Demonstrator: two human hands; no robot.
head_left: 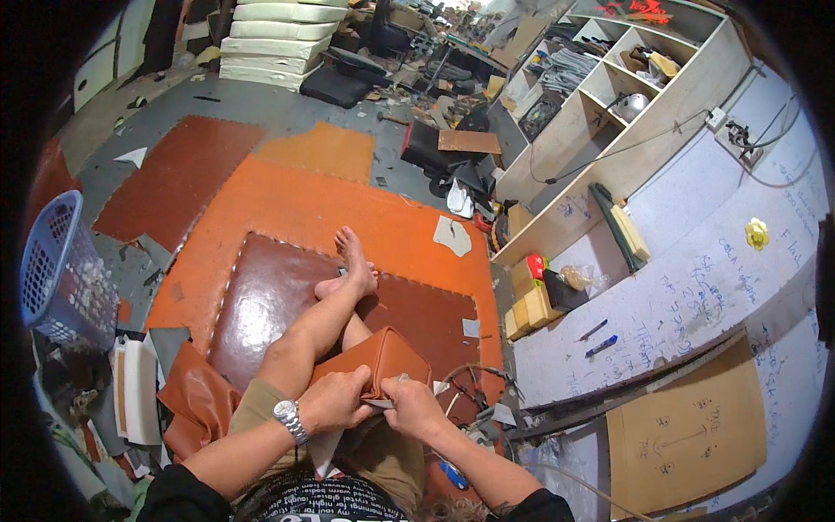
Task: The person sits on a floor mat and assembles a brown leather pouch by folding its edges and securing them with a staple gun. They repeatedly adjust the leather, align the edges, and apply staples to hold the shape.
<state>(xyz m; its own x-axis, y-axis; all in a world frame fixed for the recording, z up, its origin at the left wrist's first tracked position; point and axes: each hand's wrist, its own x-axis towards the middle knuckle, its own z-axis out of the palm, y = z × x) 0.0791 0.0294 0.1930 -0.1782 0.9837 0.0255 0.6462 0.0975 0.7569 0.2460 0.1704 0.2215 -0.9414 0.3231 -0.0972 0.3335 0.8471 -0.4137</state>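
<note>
I see both hands working on one tan leather cushion (380,355) that rests on the person's lap, just near of the bent knees. My left hand (335,402) lies on the cushion's near left edge, fingers curled over the leather and pressing it down; a metal wristwatch (290,420) sits on that wrist. My right hand (416,407) is just beside it, on the near right corner, closed in a pinch on the edge of the cushion where a pale strip shows under the leather. The two hands almost touch each other, and the cushion reaches away from them toward the far side.

One bare foot (357,261) shows beyond the cushion, resting on a dark brown floor mat (261,304). That mat lies on a larger orange mat (304,204). To the left of the lap one loose fold of brown leather (198,400) lies on the floor, and further left stands one blue plastic basket (54,270). On the right runs a white workbench (696,270) with one sheet of cardboard (687,435) on its near end, and wooden shelves (609,113) stand far right.
</note>
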